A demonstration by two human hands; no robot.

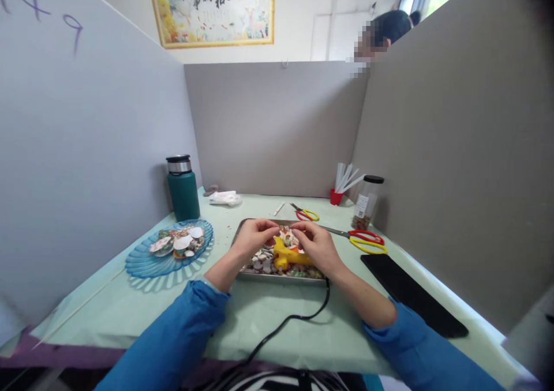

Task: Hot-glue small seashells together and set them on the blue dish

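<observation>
Both hands meet over a metal tray (281,278) of small shells (262,262). My left hand (257,236) is closed in a pinch, thumb against fingertips, above the tray's left half. Opposite it, my right hand (319,246) pinches too, its fingertips a short gap from the left ones. Whatever either pinch holds is too small to make out. Below and between them, a yellow glue gun (283,256) lies on the shells, partly covered by my right hand. Its black cord (291,318) runs over the tray's front edge toward me.
At left are a blue scalloped plate (136,267) of shells and a green bottle (183,196). Small scissors (308,213), large scissors (367,242), a jar (364,203), a red cup (336,197) of white sticks and a black slab (411,295) lie right. Grey partitions (277,125) enclose the table.
</observation>
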